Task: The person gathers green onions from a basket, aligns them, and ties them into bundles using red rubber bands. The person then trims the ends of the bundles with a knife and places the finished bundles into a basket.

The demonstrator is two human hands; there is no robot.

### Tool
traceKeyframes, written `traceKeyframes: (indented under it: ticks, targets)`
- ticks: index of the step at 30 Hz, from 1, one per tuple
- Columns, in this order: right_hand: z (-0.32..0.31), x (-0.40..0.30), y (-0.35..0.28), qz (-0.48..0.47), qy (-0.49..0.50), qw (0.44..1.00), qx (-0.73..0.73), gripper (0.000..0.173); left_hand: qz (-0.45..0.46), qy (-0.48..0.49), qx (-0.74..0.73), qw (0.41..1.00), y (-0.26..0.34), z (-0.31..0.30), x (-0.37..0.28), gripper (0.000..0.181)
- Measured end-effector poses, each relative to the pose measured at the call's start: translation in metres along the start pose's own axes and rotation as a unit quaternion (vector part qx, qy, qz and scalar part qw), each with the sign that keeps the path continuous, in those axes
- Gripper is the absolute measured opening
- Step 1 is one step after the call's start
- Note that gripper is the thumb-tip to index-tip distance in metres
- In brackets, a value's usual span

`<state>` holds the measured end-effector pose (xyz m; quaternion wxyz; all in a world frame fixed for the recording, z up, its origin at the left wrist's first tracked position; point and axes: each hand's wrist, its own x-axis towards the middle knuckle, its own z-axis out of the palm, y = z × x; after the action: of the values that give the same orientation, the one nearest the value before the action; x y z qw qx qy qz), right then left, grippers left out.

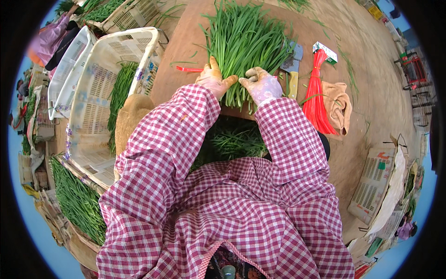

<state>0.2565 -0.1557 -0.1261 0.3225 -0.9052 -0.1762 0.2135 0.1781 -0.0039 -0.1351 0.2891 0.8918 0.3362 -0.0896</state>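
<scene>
A large bunch of leafy greens, likely Chinese chives (244, 42), lies on a brown board (184, 45), its pale cut stems towards me. My left hand (214, 78), in a stained glove, cups the bunch's left side with the thumb across the stems. On the other side, my right hand (263, 83), in a patterned glove, bends its fingers over the stems near their cut ends. A red strip (190, 69) sticks out to the left of the bunch. To the right lies a cleaver (293, 75) with a yellow handle, its blade partly hidden under leaves.
Right of the cleaver lie a bundle of red ties (315, 101), a small box (324, 52) and a folded tan cloth (337, 106). A white plastic crate (94, 115) with greens stands at my left. More greens (237, 139) lie below the board's edge. A person (54, 38) is at upper left.
</scene>
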Motion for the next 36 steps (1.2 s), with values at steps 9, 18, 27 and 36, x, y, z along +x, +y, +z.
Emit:
traceKeyframes:
  ticks: [9, 18, 27, 36]
  targets:
    - [0.005, 0.011, 0.004, 0.007, 0.004, 0.998, 0.057, 0.028, -0.019, -0.018, -0.003, 1.0, 0.012, -0.011, -0.01, 0.122]
    - [-0.012, 0.013, 0.007, 0.03, -0.102, 0.947, 0.304, 0.022, -0.009, -0.017, 0.015, 1.0, 0.008, -0.011, -0.011, 0.129]
    - [0.0, -0.07, 0.047, -0.166, -0.424, 0.89, -0.014, 0.021, -0.007, 0.003, 0.007, 1.0, 0.003, 0.003, -0.001, 0.13]
    - [-0.005, -0.047, 0.089, 0.016, -0.068, 0.997, -0.031, 0.021, 0.003, -0.002, -0.032, 0.999, 0.001, -0.004, -0.009, 0.136]
